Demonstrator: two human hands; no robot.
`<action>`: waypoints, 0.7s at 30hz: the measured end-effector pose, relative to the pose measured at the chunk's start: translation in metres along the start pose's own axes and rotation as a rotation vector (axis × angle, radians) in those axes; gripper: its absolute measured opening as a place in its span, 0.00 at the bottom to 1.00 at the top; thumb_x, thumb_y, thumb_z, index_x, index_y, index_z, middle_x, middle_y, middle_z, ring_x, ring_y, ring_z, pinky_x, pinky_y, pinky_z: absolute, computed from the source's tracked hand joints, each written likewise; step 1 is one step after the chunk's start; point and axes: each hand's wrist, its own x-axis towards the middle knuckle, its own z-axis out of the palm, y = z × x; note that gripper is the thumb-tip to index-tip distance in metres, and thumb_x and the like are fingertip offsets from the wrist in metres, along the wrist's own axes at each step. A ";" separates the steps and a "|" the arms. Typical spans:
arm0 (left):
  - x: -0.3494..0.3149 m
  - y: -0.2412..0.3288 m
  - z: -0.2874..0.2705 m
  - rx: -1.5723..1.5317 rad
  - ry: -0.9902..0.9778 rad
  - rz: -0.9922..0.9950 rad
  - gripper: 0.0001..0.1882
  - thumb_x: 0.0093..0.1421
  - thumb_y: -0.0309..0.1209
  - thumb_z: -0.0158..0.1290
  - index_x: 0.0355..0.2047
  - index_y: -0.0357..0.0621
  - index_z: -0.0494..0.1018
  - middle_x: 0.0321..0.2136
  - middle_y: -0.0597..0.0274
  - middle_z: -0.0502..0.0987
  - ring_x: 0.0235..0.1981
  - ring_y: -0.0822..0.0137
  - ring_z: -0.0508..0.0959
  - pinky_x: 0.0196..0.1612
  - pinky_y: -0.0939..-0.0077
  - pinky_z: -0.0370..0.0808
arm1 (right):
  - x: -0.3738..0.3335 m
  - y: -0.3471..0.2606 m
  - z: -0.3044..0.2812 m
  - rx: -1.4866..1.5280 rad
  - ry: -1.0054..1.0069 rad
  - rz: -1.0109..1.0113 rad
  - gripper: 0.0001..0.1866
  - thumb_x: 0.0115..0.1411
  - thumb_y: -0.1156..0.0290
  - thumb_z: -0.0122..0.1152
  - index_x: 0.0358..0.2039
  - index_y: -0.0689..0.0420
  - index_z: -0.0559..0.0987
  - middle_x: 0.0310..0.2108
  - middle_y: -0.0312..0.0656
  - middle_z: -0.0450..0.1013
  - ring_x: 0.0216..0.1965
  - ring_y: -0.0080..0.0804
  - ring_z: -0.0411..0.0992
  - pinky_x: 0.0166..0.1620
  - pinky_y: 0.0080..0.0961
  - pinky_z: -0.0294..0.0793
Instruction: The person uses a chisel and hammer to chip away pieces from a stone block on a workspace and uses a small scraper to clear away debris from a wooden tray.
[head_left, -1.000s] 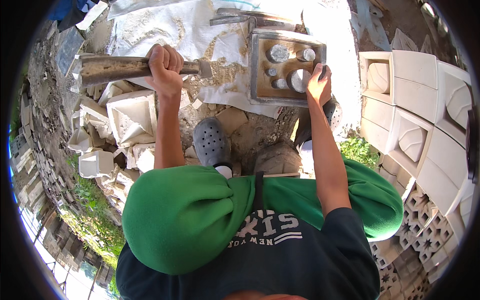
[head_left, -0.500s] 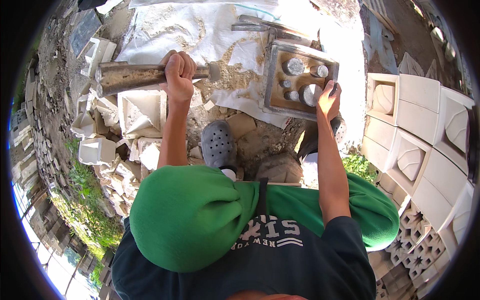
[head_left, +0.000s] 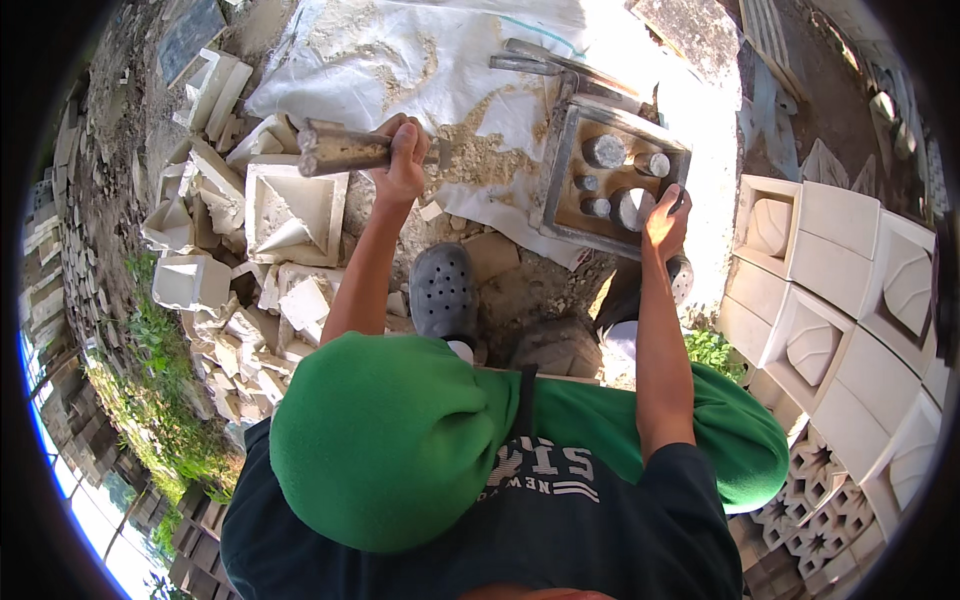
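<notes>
My left hand (head_left: 403,165) is wrapped round a worn, brownish tool like a thick club or pipe (head_left: 340,150). Its wider end points left, over broken pale castings, and its short narrow end sticks out right of my fist. On the right, a square grey metal mould (head_left: 557,165) stands tilted, with several round posts (head_left: 605,152) of different sizes inside. My right hand (head_left: 665,222) grips the mould's near right edge, thumb on the rim; the fingers beneath are mostly hidden. Long metal bars (head_left: 540,57) lie against the mould's far side.
A white sheet (head_left: 330,60) strewn with sandy grit lies ahead. Broken pale cast blocks (head_left: 295,215) are heaped on the left. My grey clog (head_left: 444,290) stands between heap and mould. Pale cast blocks (head_left: 840,240) are stacked at the right, above star-patterned openwork blocks (head_left: 815,490).
My left hand has moved slightly right with the club-like tool, which has turned and looks shorter. The mould and right hand sit slightly lower and further right in view; the right grip is unchanged.
</notes>
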 end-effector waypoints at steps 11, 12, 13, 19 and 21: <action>0.020 0.036 0.022 0.057 0.052 -0.018 0.18 0.60 0.32 0.39 0.14 0.49 0.51 0.11 0.71 0.51 0.13 0.78 0.50 0.17 0.79 0.49 | 0.004 0.007 0.001 0.020 0.018 -0.019 0.31 0.63 0.43 0.40 0.55 0.54 0.67 0.50 0.48 0.71 0.50 0.49 0.69 0.51 0.39 0.68; 0.014 0.019 0.011 0.058 0.075 -0.018 0.18 0.60 0.31 0.39 0.14 0.49 0.50 0.10 0.71 0.51 0.13 0.77 0.50 0.17 0.79 0.49 | 0.005 0.004 0.002 0.024 0.017 -0.020 0.31 0.63 0.43 0.40 0.55 0.54 0.67 0.50 0.48 0.71 0.50 0.49 0.69 0.51 0.39 0.68; 0.008 -0.004 -0.005 0.079 0.097 -0.027 0.15 0.60 0.28 0.43 0.16 0.45 0.55 0.12 0.72 0.54 0.13 0.80 0.51 0.17 0.80 0.49 | 0.002 -0.001 0.002 0.010 -0.005 -0.012 0.31 0.63 0.43 0.39 0.55 0.54 0.67 0.50 0.48 0.71 0.50 0.49 0.69 0.51 0.39 0.67; 0.023 0.032 0.011 -0.044 0.098 -0.054 0.17 0.60 0.29 0.43 0.15 0.48 0.53 0.11 0.72 0.53 0.12 0.79 0.50 0.16 0.80 0.48 | 0.004 0.009 0.004 0.041 0.056 -0.012 0.33 0.61 0.40 0.38 0.53 0.54 0.69 0.46 0.53 0.73 0.47 0.55 0.70 0.49 0.44 0.68; 0.018 0.051 0.016 -0.084 0.011 0.044 0.18 0.59 0.32 0.42 0.14 0.48 0.51 0.10 0.71 0.52 0.12 0.78 0.49 0.16 0.81 0.48 | 0.005 0.004 0.000 0.058 0.065 -0.017 0.34 0.61 0.40 0.38 0.54 0.55 0.69 0.46 0.53 0.73 0.47 0.55 0.70 0.49 0.43 0.67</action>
